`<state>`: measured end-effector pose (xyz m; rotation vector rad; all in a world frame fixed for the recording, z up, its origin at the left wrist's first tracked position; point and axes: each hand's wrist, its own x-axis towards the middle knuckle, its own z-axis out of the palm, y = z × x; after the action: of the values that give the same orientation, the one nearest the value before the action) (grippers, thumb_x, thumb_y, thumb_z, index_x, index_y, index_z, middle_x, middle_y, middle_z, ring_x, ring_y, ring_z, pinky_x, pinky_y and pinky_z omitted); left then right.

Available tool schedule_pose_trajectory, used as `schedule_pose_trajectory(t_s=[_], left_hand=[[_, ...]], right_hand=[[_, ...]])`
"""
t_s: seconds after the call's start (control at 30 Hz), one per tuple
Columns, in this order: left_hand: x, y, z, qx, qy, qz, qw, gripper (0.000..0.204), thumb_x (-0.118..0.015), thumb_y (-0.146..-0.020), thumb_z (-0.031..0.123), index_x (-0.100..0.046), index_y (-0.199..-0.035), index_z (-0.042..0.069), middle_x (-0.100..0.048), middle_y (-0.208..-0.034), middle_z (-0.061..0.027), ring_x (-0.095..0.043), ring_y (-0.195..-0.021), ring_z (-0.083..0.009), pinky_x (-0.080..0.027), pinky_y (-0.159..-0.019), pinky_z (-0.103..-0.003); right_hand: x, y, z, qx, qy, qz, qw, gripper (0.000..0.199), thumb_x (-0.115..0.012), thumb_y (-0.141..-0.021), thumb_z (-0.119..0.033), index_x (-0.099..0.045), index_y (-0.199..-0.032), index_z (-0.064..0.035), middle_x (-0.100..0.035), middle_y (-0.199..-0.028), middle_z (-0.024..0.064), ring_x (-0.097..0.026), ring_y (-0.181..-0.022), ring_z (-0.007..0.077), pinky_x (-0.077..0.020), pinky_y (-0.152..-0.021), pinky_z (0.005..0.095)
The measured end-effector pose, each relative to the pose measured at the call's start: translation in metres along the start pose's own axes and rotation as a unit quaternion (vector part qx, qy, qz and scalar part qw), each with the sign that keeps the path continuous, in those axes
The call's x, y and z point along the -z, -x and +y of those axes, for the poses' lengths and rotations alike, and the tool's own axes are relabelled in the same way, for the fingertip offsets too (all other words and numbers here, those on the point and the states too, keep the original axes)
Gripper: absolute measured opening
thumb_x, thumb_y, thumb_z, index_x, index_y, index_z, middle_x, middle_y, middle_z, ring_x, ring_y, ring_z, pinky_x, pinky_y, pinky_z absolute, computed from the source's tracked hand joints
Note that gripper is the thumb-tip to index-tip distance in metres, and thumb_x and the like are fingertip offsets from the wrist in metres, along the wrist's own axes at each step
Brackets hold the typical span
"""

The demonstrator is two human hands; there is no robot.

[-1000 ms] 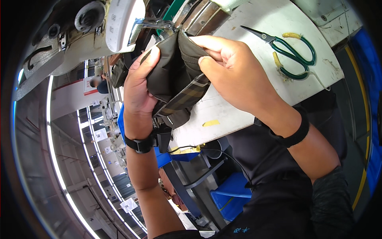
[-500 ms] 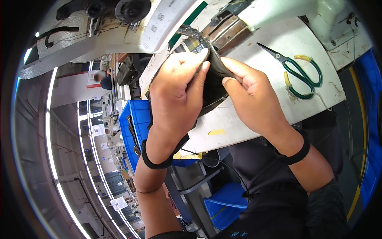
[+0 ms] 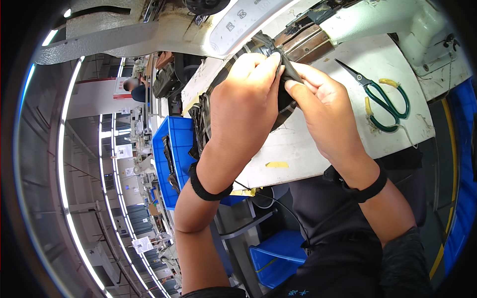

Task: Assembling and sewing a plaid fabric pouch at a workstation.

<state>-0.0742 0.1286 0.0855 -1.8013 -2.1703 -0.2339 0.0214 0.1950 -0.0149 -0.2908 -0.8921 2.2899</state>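
Note:
A dark fabric piece point(image 3: 292, 73), its lining partly showing, is pinched between my two hands below the sewing machine arm. My left hand point(image 3: 246, 102) grips its left side, fingers closed with the thumb against the cloth near the top edge. Across from it, my right hand point(image 3: 325, 107) holds the folded right edge between thumb and fingers. Much of the cloth lies hidden behind my left hand. Green-handled scissors point(image 3: 365, 81) with yellow wrapping on the grips lie on the white table point(image 3: 263, 155), right of my right hand.
A grey-white sewing machine point(image 3: 189, 37) spans the top. Left of the table stands a blue bin point(image 3: 185, 161) with dark pieces; another blue bin point(image 3: 278, 256) sits below. A yellow scrap point(image 3: 277, 164) lies near the table edge. A person point(image 3: 138, 90) is far left.
Both hands have drawn closer together, folding the fabric's opening that gaped before. My left hand has shifted right with the cloth. The whole view has also shifted slightly.

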Motion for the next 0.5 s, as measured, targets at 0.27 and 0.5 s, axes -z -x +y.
schedule_pose_trajectory(t_s=[0.27, 0.5], left_hand=[[0.004, 0.002, 0.000, -0.051, -0.082, 0.005, 0.995, 0.021, -0.071, -0.088, 0.008, -0.075, -0.109, 0.007, -0.072, -0.096, -0.0038, -0.071, -0.074, -0.0265, -0.056, -0.063, -0.036], [0.000, 0.013, 0.000, -0.104, -0.103, 0.022, 0.989, 0.040, -0.072, -0.081, 0.001, -0.072, -0.121, 0.008, -0.070, -0.112, -0.0080, -0.067, -0.105, -0.0301, -0.055, -0.090, -0.040]], right_hand=[[-0.002, -0.006, -0.011, 0.040, 0.108, 0.060, 0.991, 0.018, -0.064, -0.096, -0.008, -0.070, -0.094, 0.0088, -0.061, -0.071, -0.0016, -0.048, -0.066, 0.0026, -0.0389, -0.055, 0.0258], [-0.004, -0.016, 0.005, 0.112, 0.103, 0.101, 0.983, 0.014, -0.068, -0.089, -0.010, -0.063, -0.089, 0.0035, -0.065, -0.068, 0.0101, -0.060, -0.061, 0.0154, -0.0497, -0.061, 0.0327]])
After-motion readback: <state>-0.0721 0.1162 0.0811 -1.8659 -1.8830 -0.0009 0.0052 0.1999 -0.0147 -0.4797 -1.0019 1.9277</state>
